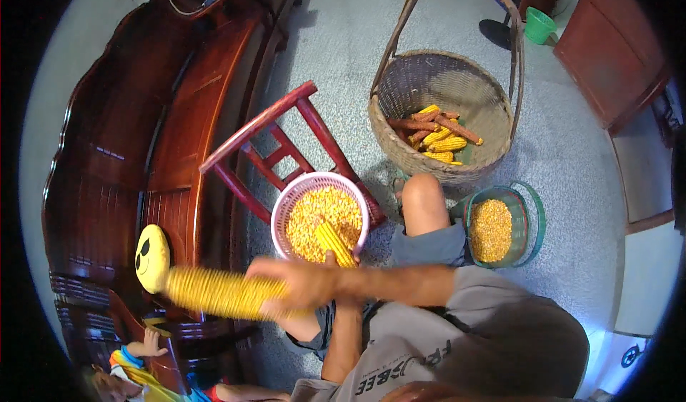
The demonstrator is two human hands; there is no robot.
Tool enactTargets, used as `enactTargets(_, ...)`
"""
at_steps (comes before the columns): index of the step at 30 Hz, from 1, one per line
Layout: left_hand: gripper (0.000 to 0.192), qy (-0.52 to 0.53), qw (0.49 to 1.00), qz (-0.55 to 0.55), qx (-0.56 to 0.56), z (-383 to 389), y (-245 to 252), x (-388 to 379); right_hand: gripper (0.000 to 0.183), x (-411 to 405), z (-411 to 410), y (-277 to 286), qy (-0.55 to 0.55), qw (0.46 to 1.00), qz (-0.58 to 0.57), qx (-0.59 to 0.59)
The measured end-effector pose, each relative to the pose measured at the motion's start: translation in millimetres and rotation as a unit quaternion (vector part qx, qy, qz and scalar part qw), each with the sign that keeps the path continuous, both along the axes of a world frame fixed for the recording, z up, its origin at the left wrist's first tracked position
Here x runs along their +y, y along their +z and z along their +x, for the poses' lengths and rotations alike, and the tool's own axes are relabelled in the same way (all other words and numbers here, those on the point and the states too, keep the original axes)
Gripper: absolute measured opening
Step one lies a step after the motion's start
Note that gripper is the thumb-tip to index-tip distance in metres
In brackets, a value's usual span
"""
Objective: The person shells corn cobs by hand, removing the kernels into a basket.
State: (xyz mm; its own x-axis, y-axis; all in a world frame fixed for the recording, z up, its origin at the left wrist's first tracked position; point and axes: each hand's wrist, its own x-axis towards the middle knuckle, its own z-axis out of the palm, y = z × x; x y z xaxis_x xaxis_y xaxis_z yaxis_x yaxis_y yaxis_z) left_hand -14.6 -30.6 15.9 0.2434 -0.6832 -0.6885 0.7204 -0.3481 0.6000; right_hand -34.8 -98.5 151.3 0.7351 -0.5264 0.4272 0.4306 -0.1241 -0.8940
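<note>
My right hand grips a long, yellow, ridged object, held out to the left above my lap. Both are motion-blurred, and I cannot tell what the object is. Below my right forearm, my left hand, mostly hidden, holds an ear of yellow corn. That ear slants over a pink slotted plastic basket, which holds loose corn kernels. The basket rests on a red wooden chair that appears to be tipped over.
A large woven basket contains yellow ears and reddish bare cobs. Beside my knee, a green handled basket holds kernels. A dark wooden bench lines the left, with a yellow cushion. Another person's hand shows lower left.
</note>
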Motion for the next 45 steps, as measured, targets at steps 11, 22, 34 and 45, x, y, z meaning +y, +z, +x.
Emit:
enactTargets(11,0.055,-0.033,0.996,-0.081,0.021,7,7,7,0.055,153,58,35,0.314,0.946,-0.077,0.018)
enactTargets(22,0.051,-0.038,0.995,-0.086,0.016,6,8,16,0.057,153,58,44,0.32,0.939,-0.093,0.083)
enactTargets(34,0.05,-0.04,0.994,-0.097,0.031,7,3,9,0.051,152,63,28,0.305,0.94,-0.136,0.069)
enactTargets(45,0.05,-0.029,0.996,-0.078,0.023,8,-3,11,0.028,133,70,10,0.166,0.985,0.01,-0.038)
